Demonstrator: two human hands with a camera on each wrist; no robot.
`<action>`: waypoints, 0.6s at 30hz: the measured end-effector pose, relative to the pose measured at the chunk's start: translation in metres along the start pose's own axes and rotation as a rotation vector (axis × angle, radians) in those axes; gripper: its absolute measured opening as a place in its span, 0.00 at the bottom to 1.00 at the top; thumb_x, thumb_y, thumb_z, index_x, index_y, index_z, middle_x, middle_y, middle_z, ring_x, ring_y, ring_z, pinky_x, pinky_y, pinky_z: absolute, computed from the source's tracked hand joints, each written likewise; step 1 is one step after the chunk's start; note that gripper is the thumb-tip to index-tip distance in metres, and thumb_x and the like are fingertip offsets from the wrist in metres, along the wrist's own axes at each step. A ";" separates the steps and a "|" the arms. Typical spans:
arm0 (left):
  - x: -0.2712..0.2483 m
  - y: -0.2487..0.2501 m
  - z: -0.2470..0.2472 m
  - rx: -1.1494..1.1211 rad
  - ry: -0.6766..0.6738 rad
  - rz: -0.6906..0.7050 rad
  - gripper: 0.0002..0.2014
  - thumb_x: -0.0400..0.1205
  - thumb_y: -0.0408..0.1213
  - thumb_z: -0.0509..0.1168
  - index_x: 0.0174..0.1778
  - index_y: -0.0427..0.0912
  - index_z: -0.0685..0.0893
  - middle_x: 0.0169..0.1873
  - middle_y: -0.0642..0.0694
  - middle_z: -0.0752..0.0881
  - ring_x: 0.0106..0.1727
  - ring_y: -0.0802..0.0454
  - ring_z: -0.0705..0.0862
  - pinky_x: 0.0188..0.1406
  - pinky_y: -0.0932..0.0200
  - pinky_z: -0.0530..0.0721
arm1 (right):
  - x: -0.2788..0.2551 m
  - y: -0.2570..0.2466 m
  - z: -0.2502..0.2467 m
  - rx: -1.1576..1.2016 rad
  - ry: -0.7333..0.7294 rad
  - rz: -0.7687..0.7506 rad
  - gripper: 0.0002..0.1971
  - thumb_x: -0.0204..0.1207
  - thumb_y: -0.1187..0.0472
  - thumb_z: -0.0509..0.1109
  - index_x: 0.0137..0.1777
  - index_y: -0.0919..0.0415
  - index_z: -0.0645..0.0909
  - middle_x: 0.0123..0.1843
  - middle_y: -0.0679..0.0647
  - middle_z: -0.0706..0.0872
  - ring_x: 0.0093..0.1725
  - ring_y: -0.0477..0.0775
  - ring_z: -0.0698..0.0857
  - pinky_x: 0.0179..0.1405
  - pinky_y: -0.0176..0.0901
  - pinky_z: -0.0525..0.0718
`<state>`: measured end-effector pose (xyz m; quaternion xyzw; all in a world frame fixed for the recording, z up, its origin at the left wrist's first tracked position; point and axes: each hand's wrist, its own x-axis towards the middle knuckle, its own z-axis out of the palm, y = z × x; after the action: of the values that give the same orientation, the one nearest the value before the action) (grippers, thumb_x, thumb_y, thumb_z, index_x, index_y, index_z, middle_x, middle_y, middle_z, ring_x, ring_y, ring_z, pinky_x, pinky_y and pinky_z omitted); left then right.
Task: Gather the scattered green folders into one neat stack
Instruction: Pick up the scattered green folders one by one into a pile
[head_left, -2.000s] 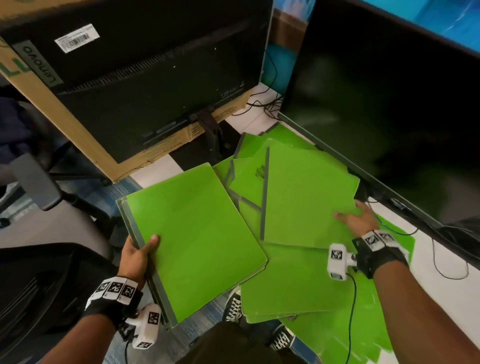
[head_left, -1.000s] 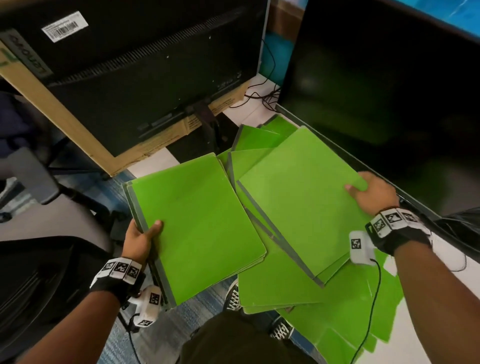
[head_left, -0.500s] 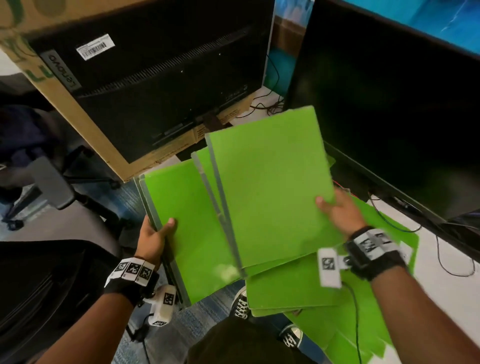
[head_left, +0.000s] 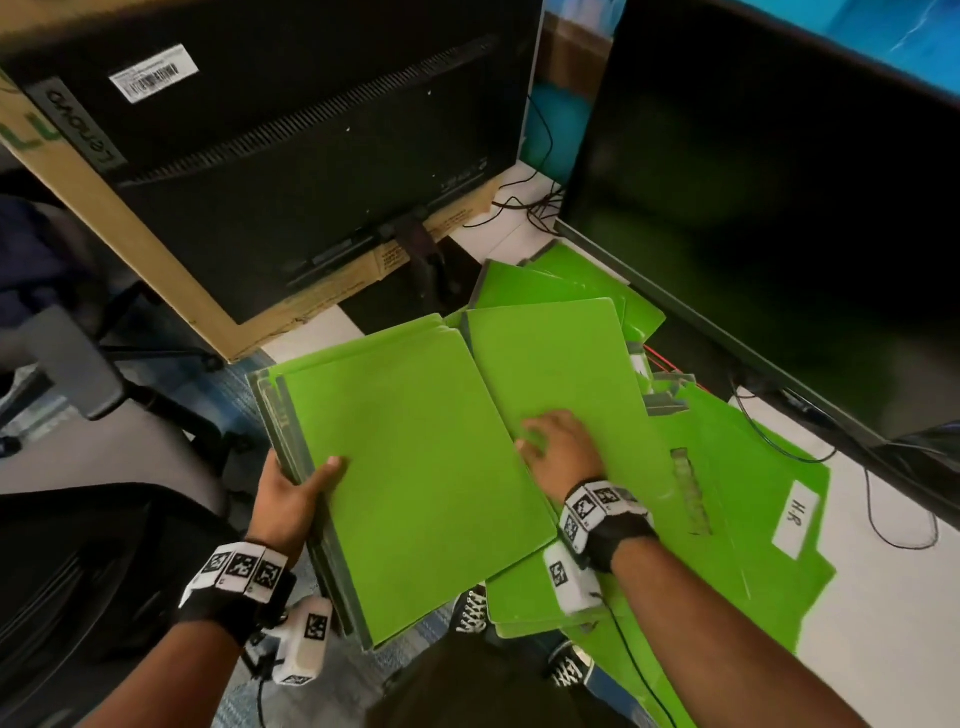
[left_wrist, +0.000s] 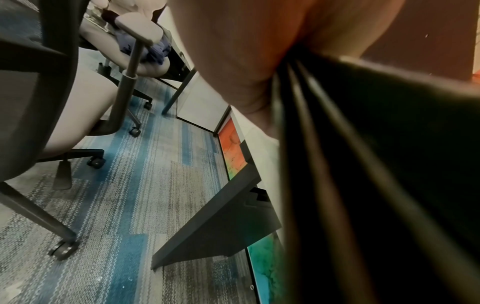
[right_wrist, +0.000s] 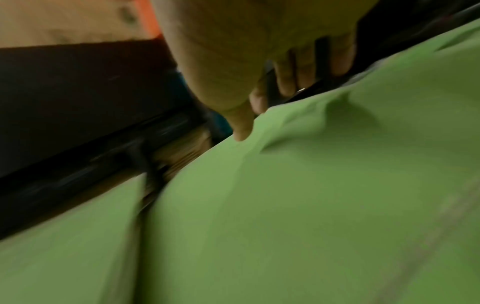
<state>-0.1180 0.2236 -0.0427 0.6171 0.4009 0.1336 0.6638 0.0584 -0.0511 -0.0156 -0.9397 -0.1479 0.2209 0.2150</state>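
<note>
My left hand (head_left: 296, 493) grips the near left edge of a stack of green folders (head_left: 415, 467), thumb on top, held just off the table's edge. The left wrist view shows the palm (left_wrist: 246, 51) against the stack's dark layered edges (left_wrist: 337, 164). My right hand (head_left: 553, 447) rests on a green folder (head_left: 550, 364) lying beside the stack, fingers relaxed and holding nothing. In the blurred right wrist view the thumb (right_wrist: 242, 131) touches that green folder (right_wrist: 311, 205). Several more folders (head_left: 727, 493) lie scattered to the right, one with a white label (head_left: 795, 519).
A Lenovo monitor (head_left: 285, 156) leans against a cardboard box (head_left: 156, 249) at the back left. A second dark monitor (head_left: 779, 208) stands right, with cables (head_left: 883, 493) on the white table (head_left: 883, 623). Office chairs (head_left: 78, 364) are on the left, over carpet (left_wrist: 130, 185).
My right hand lifted a folder off the table pile, carried it left onto the stack in my left hand, let go, and came down on the folders beside it.
</note>
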 end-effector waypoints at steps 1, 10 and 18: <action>-0.001 0.000 -0.003 0.006 0.011 0.001 0.20 0.77 0.29 0.72 0.64 0.35 0.77 0.53 0.35 0.88 0.47 0.41 0.88 0.46 0.48 0.89 | 0.006 0.013 -0.011 -0.061 0.104 0.083 0.24 0.78 0.49 0.67 0.73 0.51 0.74 0.76 0.57 0.70 0.75 0.61 0.69 0.71 0.54 0.68; 0.006 -0.002 -0.012 0.003 0.037 -0.014 0.20 0.78 0.27 0.70 0.66 0.35 0.77 0.54 0.36 0.88 0.47 0.41 0.88 0.43 0.51 0.90 | 0.037 0.065 -0.073 0.297 0.088 0.549 0.45 0.72 0.41 0.72 0.80 0.65 0.59 0.81 0.65 0.65 0.78 0.69 0.66 0.73 0.63 0.68; 0.022 -0.004 -0.010 0.040 -0.001 -0.012 0.18 0.79 0.31 0.71 0.63 0.31 0.79 0.45 0.33 0.84 0.22 0.60 0.82 0.19 0.62 0.82 | -0.003 0.083 -0.087 0.458 0.212 0.585 0.21 0.82 0.55 0.64 0.69 0.67 0.78 0.71 0.64 0.79 0.69 0.67 0.77 0.67 0.51 0.73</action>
<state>-0.1119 0.2444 -0.0541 0.6280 0.4071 0.1212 0.6521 0.1132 -0.1537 0.0168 -0.8876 0.2026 0.2016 0.3612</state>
